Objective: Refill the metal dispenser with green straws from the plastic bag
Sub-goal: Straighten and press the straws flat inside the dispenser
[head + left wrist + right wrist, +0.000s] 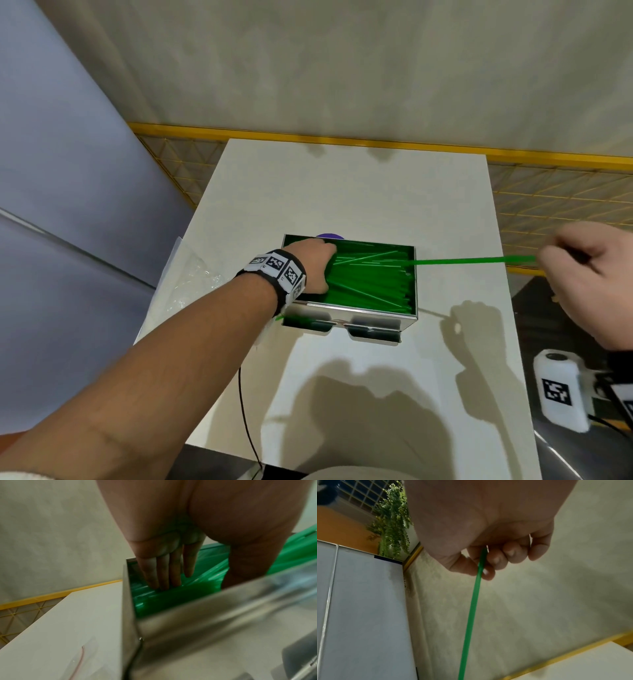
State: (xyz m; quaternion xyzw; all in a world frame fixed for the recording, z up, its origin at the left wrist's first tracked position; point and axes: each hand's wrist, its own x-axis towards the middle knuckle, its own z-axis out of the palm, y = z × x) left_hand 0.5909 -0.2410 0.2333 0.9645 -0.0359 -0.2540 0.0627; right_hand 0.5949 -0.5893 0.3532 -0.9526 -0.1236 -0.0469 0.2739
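The metal dispenser [356, 313] stands open-topped on the white table [359, 192], packed with green straws [373, 287]. My left hand [317, 265] reaches into its left end. In the left wrist view its straight fingers [164, 572] press down on the green straws [171, 599] beside the dispenser wall [127, 599]. My right hand [582, 270] hovers off the table's right edge and pinches one end of a single green straw [462, 261]; its other end lies over the dispenser. The right wrist view shows the thumb and fingers [488, 563] curled round that straw [471, 612].
The clear plastic bag [186, 277] lies flat at the table's left edge, near my left forearm. Something purple [329, 236] peeks from behind the dispenser. A yellow rail and mesh [548, 192] run behind the table. A black cable [245, 418] hangs down at the front.
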